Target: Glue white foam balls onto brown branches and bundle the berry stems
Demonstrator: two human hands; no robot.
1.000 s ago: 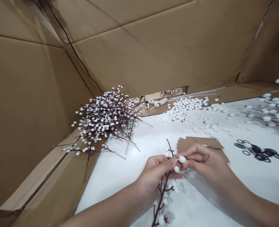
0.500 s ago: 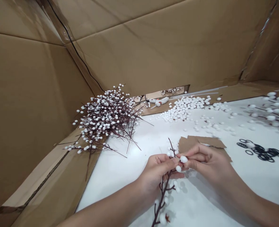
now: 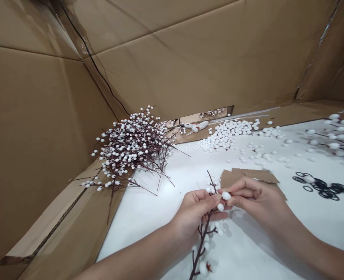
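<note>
Pinching a small white ball w/ the right hand, thumb & fingertips shut on it, near the middle of the scene. Holding it right by a thin dark twig; can't tell if ball & twig touch. Gripping that twig w/ the left hand, fingers curled round the stem, w/ more little white balls on it above & below the hand. Holding both hands close, fingertips meeting, just over the white table top. Just behind the right hand, lying flat: a torn bit of cardboard. To the right: a bunch of black rings. Far left: a big pile of twigs w/ white balls, partly on the table, partly on a brown flap. Far middle: lots of loose balls & a glue gun next to them. Far right edge: more twigs w/ balls, blurry. All round: tall brown cardboard walls.
</note>
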